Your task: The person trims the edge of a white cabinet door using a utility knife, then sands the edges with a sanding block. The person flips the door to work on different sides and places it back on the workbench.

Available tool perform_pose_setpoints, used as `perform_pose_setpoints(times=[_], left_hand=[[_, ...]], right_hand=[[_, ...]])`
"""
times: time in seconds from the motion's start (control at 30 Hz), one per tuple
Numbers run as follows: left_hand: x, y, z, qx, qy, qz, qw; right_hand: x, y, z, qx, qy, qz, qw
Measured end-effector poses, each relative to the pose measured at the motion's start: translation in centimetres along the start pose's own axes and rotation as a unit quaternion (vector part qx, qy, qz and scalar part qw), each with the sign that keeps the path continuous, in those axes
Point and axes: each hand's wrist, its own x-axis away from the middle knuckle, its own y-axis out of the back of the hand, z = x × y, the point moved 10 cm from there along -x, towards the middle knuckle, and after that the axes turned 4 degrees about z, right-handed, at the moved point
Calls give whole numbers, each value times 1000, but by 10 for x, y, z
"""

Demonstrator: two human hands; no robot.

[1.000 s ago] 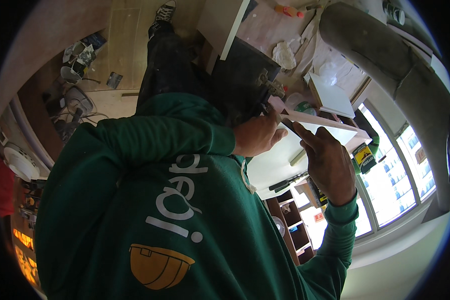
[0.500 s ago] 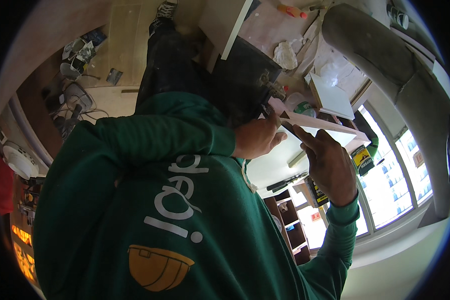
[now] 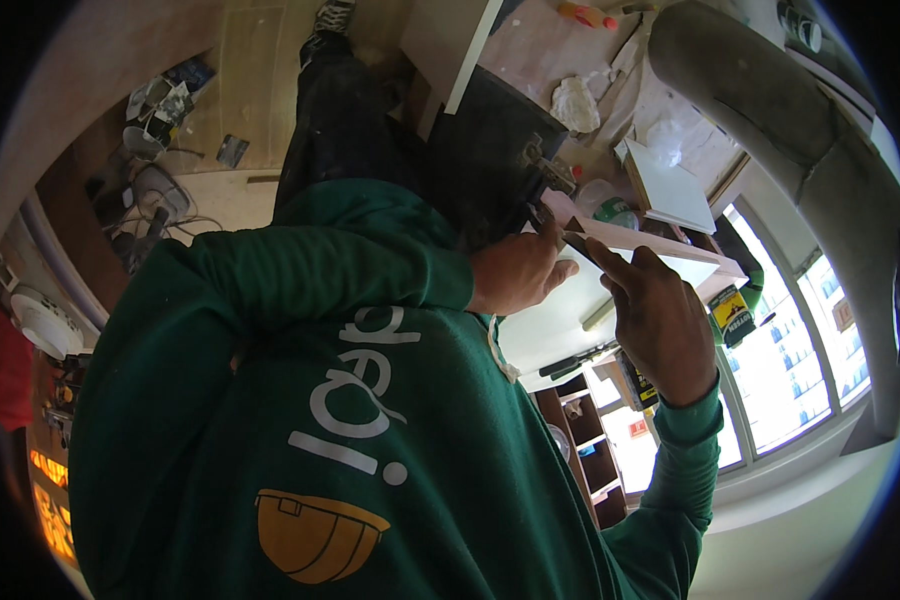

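My right hand (image 3: 660, 330) is closed on a slim dark flat tool (image 3: 579, 243), its index finger stretched along it. My left hand (image 3: 515, 272) is bent round near the tool's far end, thumb raised; what its fingertips hold is hidden. Both hands are over a white panel (image 3: 560, 330) with a pale pinkish edge strip (image 3: 620, 236). Just beyond my left hand is a black board or case (image 3: 490, 150) with a metal fitting (image 3: 540, 165) at its right side.
A white board (image 3: 660, 180), plastic tub (image 3: 607, 208), crumpled paper (image 3: 576, 105) and orange bottle (image 3: 586, 16) lie beyond. Wooden shelving (image 3: 590, 450) and windows (image 3: 780, 360) are at right; a grey padded form (image 3: 740, 80) curves above. Cables and debris (image 3: 160, 120) lie at left.
The surroundings have shifted slightly in view. My hands keep nearly the same hold and position, with the right one moved very slightly.
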Motion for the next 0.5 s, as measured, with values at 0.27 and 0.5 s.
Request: perform_pose_setpoints(times=[0.27,0.5], left_hand=[[-1,-4,4,-27,11,-10,1000],[-4,0,3,-31,-5,-32,999]], right_hand=[[-6,-4,2,31,-44,46,997],[-6,-5,4,50,-49,43,997]])
